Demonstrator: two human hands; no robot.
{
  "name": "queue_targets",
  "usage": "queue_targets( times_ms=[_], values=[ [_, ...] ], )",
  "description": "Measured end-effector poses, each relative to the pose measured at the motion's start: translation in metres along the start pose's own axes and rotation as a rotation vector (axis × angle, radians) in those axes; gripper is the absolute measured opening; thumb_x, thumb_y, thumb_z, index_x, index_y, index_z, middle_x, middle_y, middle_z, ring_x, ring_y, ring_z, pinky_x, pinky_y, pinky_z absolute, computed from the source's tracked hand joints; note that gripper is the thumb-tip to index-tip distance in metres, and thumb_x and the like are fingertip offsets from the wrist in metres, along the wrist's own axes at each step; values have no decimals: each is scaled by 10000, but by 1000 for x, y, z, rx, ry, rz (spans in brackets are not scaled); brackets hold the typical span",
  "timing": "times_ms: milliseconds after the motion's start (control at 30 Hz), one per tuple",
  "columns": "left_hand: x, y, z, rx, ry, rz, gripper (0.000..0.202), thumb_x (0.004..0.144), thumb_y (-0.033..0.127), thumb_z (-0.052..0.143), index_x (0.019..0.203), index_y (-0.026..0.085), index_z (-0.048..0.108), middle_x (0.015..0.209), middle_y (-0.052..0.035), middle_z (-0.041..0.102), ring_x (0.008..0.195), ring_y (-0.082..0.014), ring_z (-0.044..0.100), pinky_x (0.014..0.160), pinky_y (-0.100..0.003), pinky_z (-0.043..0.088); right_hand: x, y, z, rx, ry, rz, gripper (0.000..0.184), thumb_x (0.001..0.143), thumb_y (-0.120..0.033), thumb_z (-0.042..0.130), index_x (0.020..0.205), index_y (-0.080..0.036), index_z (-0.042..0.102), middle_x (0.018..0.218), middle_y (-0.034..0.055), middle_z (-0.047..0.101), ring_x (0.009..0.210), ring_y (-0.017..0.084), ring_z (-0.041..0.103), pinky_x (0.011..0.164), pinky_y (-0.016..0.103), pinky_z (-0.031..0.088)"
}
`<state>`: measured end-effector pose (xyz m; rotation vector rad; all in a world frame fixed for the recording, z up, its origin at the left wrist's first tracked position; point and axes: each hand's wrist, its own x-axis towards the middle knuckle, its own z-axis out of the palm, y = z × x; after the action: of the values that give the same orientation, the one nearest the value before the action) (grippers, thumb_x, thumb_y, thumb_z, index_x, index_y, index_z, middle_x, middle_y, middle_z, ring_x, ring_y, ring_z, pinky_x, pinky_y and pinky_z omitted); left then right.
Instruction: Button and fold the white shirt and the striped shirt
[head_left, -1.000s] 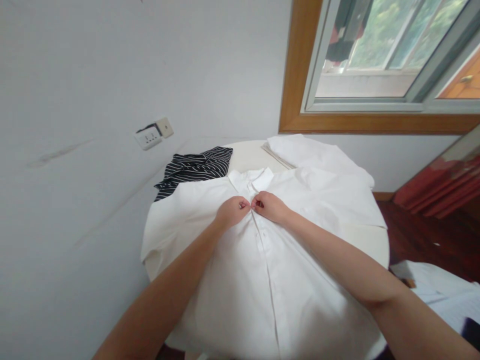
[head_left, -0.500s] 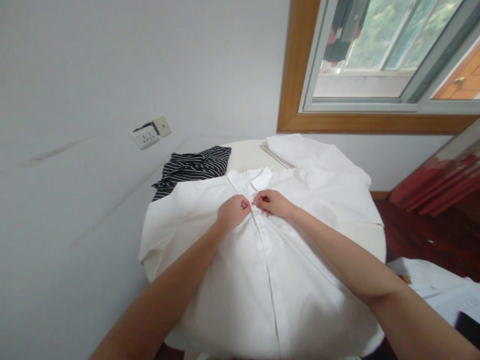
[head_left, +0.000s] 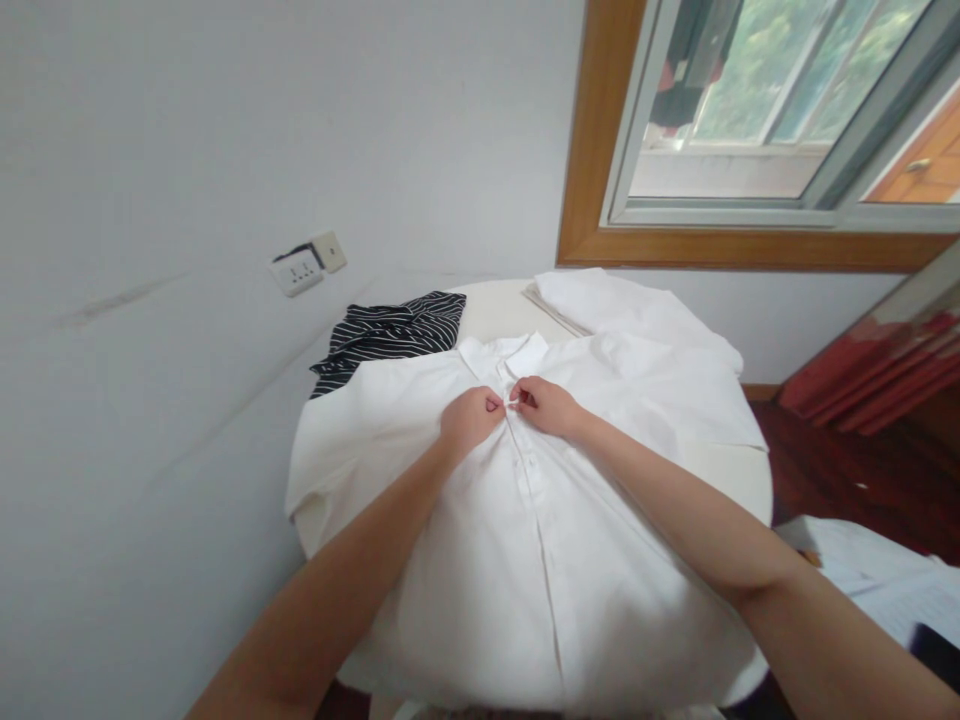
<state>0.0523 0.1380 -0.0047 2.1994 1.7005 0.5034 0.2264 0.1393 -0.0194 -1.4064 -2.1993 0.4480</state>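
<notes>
White shirt (head_left: 480, 580) lies across a table (head_left: 491, 312), placket (head_left: 525, 465) pinched in the fingers (head_left: 526, 384) of left hand (head_left: 470, 414) and right hand (head_left: 549, 406)

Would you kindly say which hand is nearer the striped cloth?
Left: the left hand is below and right of the striped cloth in view; the right hand is farther right.

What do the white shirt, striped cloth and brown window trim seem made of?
White shirt: woven fabric, perhaps cotton, matte and softly creased. Striped cloth: soft fabric, judging by loose folds; fibre unclear. Brown window trim: smooth, probably varnished wood, by its warm tone.
</notes>
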Motion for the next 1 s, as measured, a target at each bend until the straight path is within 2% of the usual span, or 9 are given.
queue_targets(
  times_ms=[100,200,367,500,600,700,867,1000],
  values=[
    [2,0,-2,-14,-29,-28,177,788,297,576,895,212,689,912,-13,709,799,-156,620,681,-233,426,5,6,2,130,-60,78,131,818,-199,575,896,-152,669,797,20,652,683,105,550,641,201,395],
    [4,-1,-4,-36,-66,-36,195,780,308,580,901,203,693,905,-19,711,794,-157,624,663,-231,424,9,8,3,234,-65,158,132,804,-204,594,869,-141,690,792,23,680,702,108,579,648,197,411],
    [10,-5,-4,-43,-78,3,206,769,322,584,878,194,701,880,-27,710,776,-160,628,656,-233,425,15,1,1,287,-70,290,103,739,-158,645,817,-142,710,745,14,685,660,96,579,605,179,408],
    [12,-5,-3,-18,-75,17,188,762,316,591,861,199,699,871,-22,709,765,-157,624,654,-232,424,18,-7,-6,405,-137,434,72,724,-121,634,759,-135,695,528,-34,584,461,70,478,479,180,353],
    [12,-4,-3,-3,-72,15,173,760,301,591,863,203,689,866,-15,705,760,-155,616,655,-234,422,19,-11,-11,506,-185,509,58,719,-108,628,729,-128,681,437,-59,505,395,66,417,425,187,315],
    [8,-4,-1,8,-52,23,143,762,289,589,848,210,671,853,-8,693,751,-153,605,664,-239,422,19,-11,-12,501,-183,504,64,690,-86,637,698,-126,687,429,-58,506,414,66,430,430,179,315],
    [0,-7,5,-19,100,166,204,760,222,578,963,241,593,839,25,636,723,-125,578,643,-221,405,18,-2,-6,342,-158,409,136,679,-97,621,747,-132,734,512,-24,604,487,87,509,498,184,364],
    [0,-10,6,-21,90,222,126,759,197,563,867,234,616,814,22,615,703,-124,559,650,-229,402,10,1,-5,222,-91,295,153,724,-165,620,808,-154,747,642,2,673,587,102,569,565,187,384]
  ],
)
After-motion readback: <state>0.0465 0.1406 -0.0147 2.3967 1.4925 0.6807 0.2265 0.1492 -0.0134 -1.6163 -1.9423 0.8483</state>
